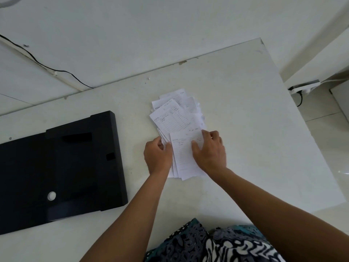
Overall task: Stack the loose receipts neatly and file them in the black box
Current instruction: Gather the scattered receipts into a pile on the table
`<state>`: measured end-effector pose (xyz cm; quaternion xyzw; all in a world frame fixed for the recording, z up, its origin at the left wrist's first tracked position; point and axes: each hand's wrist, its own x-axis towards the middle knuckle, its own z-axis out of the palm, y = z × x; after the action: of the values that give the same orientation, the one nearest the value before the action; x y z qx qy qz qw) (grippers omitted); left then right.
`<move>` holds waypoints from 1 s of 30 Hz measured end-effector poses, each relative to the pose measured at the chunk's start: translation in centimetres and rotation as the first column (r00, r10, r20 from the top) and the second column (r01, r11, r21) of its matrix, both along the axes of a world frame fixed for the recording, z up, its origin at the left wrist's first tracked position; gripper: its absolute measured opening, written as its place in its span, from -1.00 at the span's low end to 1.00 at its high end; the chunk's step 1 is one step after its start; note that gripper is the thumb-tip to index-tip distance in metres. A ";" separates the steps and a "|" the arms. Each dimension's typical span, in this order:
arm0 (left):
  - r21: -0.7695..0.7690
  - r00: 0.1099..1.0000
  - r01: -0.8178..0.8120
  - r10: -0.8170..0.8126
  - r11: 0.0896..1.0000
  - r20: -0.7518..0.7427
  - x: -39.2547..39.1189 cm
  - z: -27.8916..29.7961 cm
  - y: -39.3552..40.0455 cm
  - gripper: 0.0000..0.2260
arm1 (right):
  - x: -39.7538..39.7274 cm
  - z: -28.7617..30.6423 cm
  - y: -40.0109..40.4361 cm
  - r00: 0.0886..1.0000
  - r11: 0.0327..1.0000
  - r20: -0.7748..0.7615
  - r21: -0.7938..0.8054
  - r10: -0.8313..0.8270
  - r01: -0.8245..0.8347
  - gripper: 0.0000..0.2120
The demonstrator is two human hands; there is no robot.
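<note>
While bare table (pixel 255 110) lies at three o'clock, left hand (pixel 157 155) pinches the receipts' (pixel 175 118) edge; right hand (pixel 211 150) presses flat, fingers spread.

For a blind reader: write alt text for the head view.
Two hands gather white receipts on a white table: the left hand grips the near stack's left edge, the right hand lies flat on top. More receipts fan out beyond. A closed black box lies flat to the left, apart from the papers.
</note>
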<state>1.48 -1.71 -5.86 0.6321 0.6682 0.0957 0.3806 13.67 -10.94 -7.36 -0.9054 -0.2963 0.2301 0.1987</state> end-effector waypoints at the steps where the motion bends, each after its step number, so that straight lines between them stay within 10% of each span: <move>1: -0.015 0.999 -0.033 0.033 0.999 0.023 0.2 0.3 -0.3 -0.81 | -0.3 0.0 0.0 1.000 1.000 0.003 -0.002 -0.001 0.001 -0.53; 30: 0.034 1.000 0.001 -0.002 0.999 0.031 3.7 0.2 6.0 -0.75 | 6.5 -0.4 7.1 0.992 0.993 0.058 0.027 -0.114 0.112 -0.53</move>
<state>5.23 4.32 -5.68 0.6374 0.6600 0.1168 0.3800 20.22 -3.89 -7.80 -0.9248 -0.2531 0.1877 0.2131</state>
